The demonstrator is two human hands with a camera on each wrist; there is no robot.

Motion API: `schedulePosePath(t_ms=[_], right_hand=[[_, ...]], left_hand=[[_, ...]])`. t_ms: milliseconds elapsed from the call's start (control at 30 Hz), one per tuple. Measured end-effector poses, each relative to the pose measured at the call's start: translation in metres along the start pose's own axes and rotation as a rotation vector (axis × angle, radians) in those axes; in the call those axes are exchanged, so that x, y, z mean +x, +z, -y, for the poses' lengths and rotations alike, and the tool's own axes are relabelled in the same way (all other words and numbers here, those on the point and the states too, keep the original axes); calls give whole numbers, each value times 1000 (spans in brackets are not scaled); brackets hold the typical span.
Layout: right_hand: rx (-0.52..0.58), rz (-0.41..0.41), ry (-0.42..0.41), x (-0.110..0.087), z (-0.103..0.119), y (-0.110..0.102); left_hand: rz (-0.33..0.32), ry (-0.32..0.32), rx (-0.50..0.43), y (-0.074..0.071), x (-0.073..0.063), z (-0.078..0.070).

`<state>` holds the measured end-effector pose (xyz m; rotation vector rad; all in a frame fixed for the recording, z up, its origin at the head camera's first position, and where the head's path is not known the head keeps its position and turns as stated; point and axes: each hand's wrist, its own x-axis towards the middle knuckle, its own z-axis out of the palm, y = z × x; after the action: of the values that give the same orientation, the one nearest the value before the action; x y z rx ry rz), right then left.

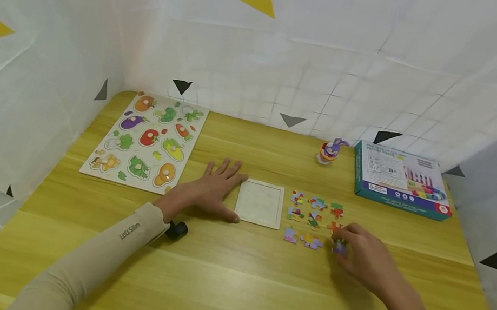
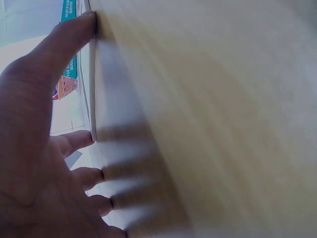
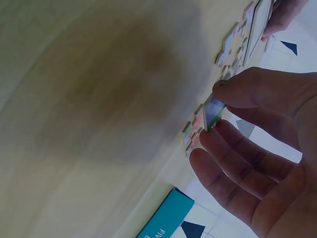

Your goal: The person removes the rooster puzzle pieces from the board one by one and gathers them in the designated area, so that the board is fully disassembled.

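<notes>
A shallow, pale square puzzle tray [image 1: 260, 204] lies mid-table with nothing in it. Fingers spread, my left hand [image 1: 212, 192] rests at its left side, thumb and index fingertips right at the tray's edge in the left wrist view. To the right of the tray, colourful jigsaw pieces [image 1: 314, 219] lie in three loose rows. At the lower right corner of these rows, my right hand [image 1: 365, 258] pinches a purple jigsaw piece [image 3: 213, 111] between thumb and fingers. The right wrist view shows that piece tilted, with some green at one end.
A vegetable peg board [image 1: 147, 143] lies at the back left. Behind the jigsaw pieces stands a small purple rabbit figure [image 1: 329, 151] in a cup. A teal-edged box [image 1: 402, 181] lies flat at the back right. White sheeting [image 1: 325, 52] encloses the wooden table [image 1: 227, 283].
</notes>
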<state>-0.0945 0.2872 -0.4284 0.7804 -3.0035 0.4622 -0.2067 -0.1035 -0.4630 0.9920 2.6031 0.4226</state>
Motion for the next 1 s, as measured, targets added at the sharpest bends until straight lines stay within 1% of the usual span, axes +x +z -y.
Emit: schedulePosePath(t_ms=[333,600,833,1000], right_hand=[[-17,-18,-9,-2,2,4],[-22,11,-3,0,2,7],[-16,4,-12,-1,0,9],[-24,-12,16,-2,-1,7]], left_hand=[[1,-2,4,2,0,1],[5,-3,2,2,1,1],[4,-5,0,1,1,0],[2,-9,8,0,0,2]])
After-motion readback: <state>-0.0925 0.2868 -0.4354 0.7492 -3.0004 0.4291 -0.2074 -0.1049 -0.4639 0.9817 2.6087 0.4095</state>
